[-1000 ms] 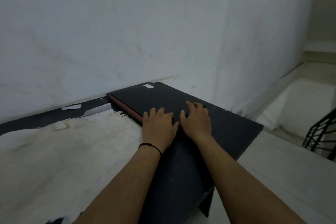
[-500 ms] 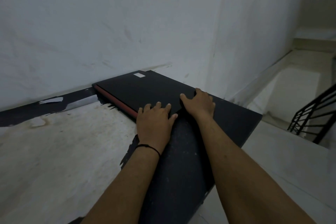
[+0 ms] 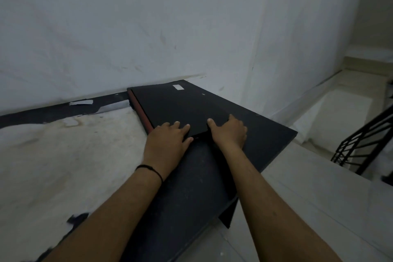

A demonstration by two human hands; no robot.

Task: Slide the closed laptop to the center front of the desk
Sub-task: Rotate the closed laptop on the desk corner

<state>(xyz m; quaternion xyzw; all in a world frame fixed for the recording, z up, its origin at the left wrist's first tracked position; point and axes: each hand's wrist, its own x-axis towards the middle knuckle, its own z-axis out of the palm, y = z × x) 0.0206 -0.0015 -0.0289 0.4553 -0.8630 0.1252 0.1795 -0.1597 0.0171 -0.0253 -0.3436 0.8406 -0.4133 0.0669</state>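
— Laptop [image 3: 178, 108] first: where does it sit?

— Closed and flat at the far right corner of the desk [image 3: 212, 176], close to the white wall [image 3: 148, 27]. It is black with a red strip along its left edge and a small pale sticker [image 3: 178, 87] near its back.

— And the hands?

— Left hand [image 3: 168, 138] lies palm down on the near left corner, fingers spread over the lid, thumb at the front edge. Right hand [image 3: 228, 132] wraps the near right corner, thumb on top, the other fingers down the side. Both press on it; neither is a closed fist.

— Around it?

— A dark band [image 3: 153, 171] circles the left wrist. Worn pale patches cover the desk's left part. A black railing [image 3: 365, 144] stands at the right.
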